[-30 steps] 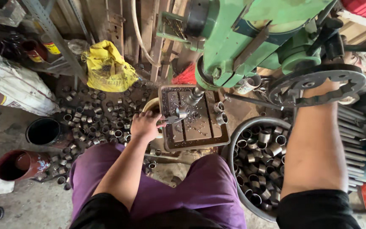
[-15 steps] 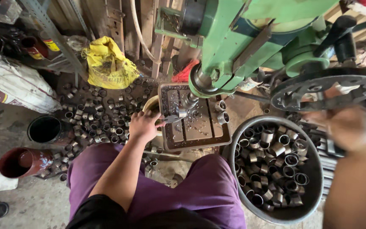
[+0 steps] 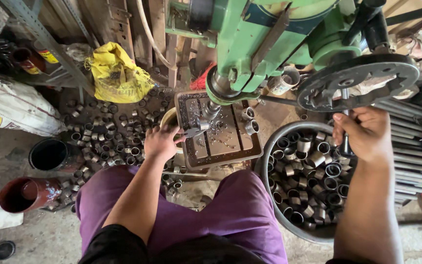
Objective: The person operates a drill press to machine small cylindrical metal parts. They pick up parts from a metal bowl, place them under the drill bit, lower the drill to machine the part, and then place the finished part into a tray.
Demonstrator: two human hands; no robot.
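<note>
A green drill press (image 3: 264, 34) stands over a rusty square work table (image 3: 225, 144). My left hand (image 3: 161, 142) grips a small metal clamp tool (image 3: 194, 131) that holds a short metal ring under the drill chuck (image 3: 211, 110). Two loose rings (image 3: 249, 120) rest on the table's right side. My right hand (image 3: 365, 134) is closed on the dark handle of the black feed wheel (image 3: 357, 80) at the right of the machine.
A round metal basin (image 3: 269, 161) full of several short metal rings sits by my right knee. More rings (image 3: 108, 137) lie scattered on the floor at left, near a yellow bag (image 3: 116, 73), a black tin (image 3: 50, 154) and a red can (image 3: 25, 193).
My right hand dropped from the wheel's rim, moved out and came back lower, now gripping a handle beneath the wheel. The left hand stayed at the clamp.
</note>
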